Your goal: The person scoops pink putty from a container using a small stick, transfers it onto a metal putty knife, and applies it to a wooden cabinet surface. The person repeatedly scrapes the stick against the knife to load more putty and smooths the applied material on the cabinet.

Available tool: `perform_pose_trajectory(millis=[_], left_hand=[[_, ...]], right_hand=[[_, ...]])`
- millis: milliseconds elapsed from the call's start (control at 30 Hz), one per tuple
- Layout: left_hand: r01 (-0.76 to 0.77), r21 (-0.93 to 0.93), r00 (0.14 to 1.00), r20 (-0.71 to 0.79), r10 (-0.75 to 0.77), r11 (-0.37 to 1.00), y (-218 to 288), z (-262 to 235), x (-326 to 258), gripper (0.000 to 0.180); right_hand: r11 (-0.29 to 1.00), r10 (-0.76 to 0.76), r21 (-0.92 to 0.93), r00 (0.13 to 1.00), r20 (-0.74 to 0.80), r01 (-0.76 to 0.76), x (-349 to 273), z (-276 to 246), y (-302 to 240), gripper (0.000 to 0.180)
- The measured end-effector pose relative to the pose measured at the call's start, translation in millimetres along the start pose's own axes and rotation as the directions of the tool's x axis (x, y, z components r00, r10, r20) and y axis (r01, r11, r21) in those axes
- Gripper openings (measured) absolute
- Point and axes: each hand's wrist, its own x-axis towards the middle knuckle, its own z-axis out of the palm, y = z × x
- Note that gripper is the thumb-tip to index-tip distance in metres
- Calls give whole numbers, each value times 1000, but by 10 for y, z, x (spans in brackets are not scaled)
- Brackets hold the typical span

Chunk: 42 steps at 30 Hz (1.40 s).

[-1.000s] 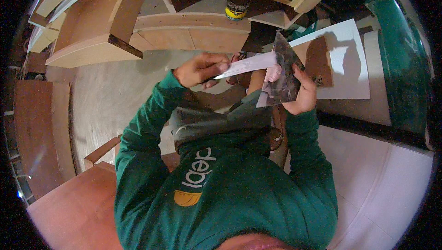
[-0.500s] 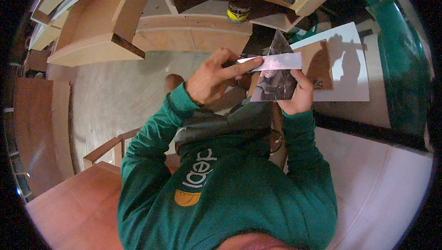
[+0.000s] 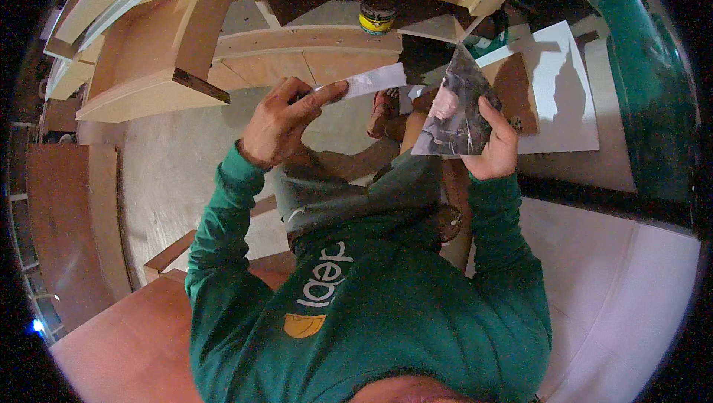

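My left hand [image 3: 281, 122] pinches one end of a pale paper strip [image 3: 375, 80], which sticks out to the right over the floor. My right hand [image 3: 494, 143] holds up a dark, worn sheet [image 3: 454, 109] with a pinkish patch, folded to a point at the top. The strip and the sheet are apart, with my feet [image 3: 386, 113] showing between them. Green sleeves cover both forearms.
Plywood furniture parts [image 3: 156, 69] lie on the floor ahead and to the left. A small yellow-labelled can [image 3: 377, 17] stands at the back. A white board [image 3: 564, 91] with a brown panel [image 3: 512, 91] on it lies to the right. A reddish board [image 3: 119, 343] sits at lower left.
My left hand has pulled the pale strip away from the dark sheet and carried it to the left. The right hand keeps the sheet up in about the same place.
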Motion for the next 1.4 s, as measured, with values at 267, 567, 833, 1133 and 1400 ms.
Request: perform_pose_trajectory(millis=[267,567,833,1133,1400], left_hand=[[-242,328,955,247,165,913,395,-517,249,73],[-381,501,912,341,228,777,663,-775,504,92],[-397,540,905,366,218,742,733,-790,574,87],[-404,541,890,418,181,737,815,-794,645,88],[-380,566,890,439,122,732,927,-834,687,88]], right_hand=[[942,-56,-335,995,-87,24,-70,145,0,36],[921,14,-388,997,-71,-40,-71,320,-9,37],[931,-33,-365,989,-144,-22,-26,272,36,35],[954,-30,-300,987,-159,-19,3,214,49,31],[939,-83,-342,985,-151,26,9,291,23,31]])
